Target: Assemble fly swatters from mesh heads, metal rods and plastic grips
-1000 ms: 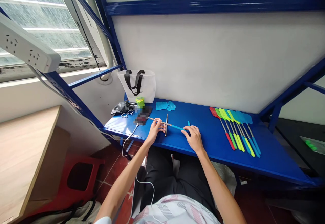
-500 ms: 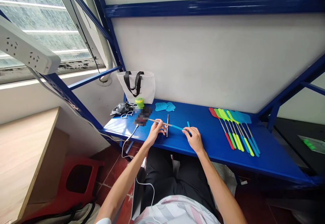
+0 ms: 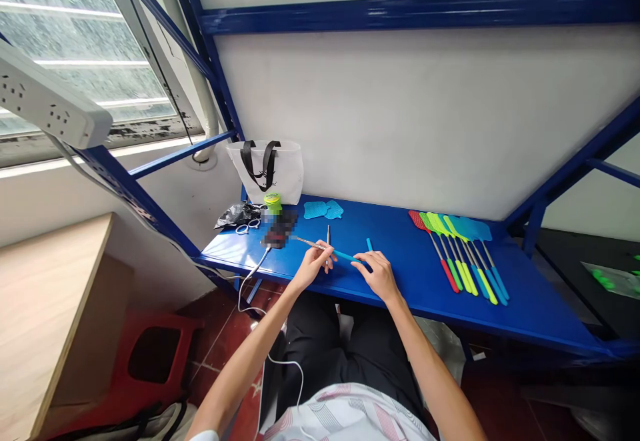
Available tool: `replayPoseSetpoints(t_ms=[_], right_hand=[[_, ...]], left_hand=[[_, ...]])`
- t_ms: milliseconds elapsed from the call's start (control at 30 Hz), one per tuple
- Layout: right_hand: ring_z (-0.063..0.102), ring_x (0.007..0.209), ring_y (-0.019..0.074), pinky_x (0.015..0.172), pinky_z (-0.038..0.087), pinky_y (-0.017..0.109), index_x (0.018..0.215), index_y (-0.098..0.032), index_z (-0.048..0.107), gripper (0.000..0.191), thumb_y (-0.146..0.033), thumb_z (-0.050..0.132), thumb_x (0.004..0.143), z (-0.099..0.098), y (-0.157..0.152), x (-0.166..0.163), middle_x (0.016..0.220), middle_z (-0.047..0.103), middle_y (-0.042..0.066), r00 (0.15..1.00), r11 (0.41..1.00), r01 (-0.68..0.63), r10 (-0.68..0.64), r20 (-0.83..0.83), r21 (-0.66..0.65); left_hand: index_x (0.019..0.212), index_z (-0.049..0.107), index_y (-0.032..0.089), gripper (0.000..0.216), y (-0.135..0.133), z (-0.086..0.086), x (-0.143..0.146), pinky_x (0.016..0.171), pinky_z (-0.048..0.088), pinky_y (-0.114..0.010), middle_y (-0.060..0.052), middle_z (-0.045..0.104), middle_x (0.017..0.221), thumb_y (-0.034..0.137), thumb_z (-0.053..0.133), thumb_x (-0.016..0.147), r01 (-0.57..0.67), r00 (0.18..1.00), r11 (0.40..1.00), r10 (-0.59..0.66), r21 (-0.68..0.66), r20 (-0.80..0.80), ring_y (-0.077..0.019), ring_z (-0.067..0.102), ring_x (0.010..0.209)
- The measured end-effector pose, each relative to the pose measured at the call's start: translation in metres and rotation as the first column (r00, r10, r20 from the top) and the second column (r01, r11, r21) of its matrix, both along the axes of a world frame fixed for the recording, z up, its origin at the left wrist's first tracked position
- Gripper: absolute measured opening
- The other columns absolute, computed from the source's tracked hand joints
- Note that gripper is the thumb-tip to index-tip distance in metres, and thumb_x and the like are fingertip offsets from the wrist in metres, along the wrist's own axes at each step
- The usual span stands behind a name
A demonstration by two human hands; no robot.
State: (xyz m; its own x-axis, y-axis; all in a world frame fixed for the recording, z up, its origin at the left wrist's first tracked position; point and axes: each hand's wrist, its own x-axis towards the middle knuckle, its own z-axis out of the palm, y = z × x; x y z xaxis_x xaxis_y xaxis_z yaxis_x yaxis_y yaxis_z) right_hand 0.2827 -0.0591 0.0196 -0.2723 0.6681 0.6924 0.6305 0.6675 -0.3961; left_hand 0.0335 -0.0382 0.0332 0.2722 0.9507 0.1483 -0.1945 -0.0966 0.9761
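Both hands are on one fly swatter handle, a thin metal rod with a blue grip (image 3: 345, 255), held slantwise above the blue tabletop. My left hand (image 3: 314, 266) pinches the metal part close to where the blue grip begins. The fingers of my right hand (image 3: 379, 274) close on the grip's other end. Beyond my left hand lies a second metal rod (image 3: 329, 233), partly covered by that hand. A loose blue grip (image 3: 369, 244) lies just behind my right hand. Two blue swatter heads (image 3: 315, 210) rest at the back of the table.
Several assembled fly swatters (image 3: 463, 254) in red, green, yellow and blue lie fanned out at right. At left are a white bag (image 3: 280, 171), a green-yellow tub (image 3: 273, 202), scissors (image 3: 243, 229), a black plastic bag (image 3: 235, 215) and a blurred item with a white cable (image 3: 255, 271).
My left hand has slid right along the rod, nearer the blue grip, and now hides more of the second rod. My right hand stays nearly in place.
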Motion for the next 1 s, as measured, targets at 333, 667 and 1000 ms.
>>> replayPoseSetpoints(t_ms=[333,667,1000], right_hand=[[0.075,0.087,0.0244,0.091,0.053,0.041,0.104,-0.026,0.082,0.024,-0.039,0.065,0.114,0.0,0.002,-0.001,0.097,0.084,0.006,0.988,0.987,0.156,-0.156,0.002,0.037],[0.06,0.078,0.0218,0.092,0.041,0.041,0.073,-0.025,0.063,0.035,-0.028,0.066,0.108,0.003,-0.004,-0.007,0.069,0.07,0.002,0.918,0.934,0.316,-0.346,0.196,0.166],[0.059,0.09,0.0245,0.085,0.035,0.039,0.084,-0.024,0.063,0.034,-0.035,0.053,0.114,0.005,-0.003,-0.008,0.087,0.07,0.007,0.854,0.887,0.46,-0.457,0.25,0.051]], left_hand=[[0.116,0.076,0.024,0.04,-0.001,-0.002,-0.011,0.093,0.052,-0.039,-0.008,0.076,0.11,0.059,0.057,0.113,-0.157,0.792,0.916,0.34,0.37,-0.506,-0.0266,0.068,0.104],[0.095,0.066,0.022,0.033,-0.006,-0.014,-0.006,0.087,0.041,-0.039,-0.007,0.07,0.097,0.049,0.064,0.113,-0.042,0.22,0.853,0.516,0.52,-0.828,-0.0291,0.067,0.098],[0.092,0.061,0.022,0.033,0.002,-0.015,-0.023,0.077,0.043,-0.034,-0.011,0.071,0.095,0.035,0.045,0.117,-0.051,0.2,0.898,0.438,0.437,-0.876,-0.0284,0.071,0.091]])
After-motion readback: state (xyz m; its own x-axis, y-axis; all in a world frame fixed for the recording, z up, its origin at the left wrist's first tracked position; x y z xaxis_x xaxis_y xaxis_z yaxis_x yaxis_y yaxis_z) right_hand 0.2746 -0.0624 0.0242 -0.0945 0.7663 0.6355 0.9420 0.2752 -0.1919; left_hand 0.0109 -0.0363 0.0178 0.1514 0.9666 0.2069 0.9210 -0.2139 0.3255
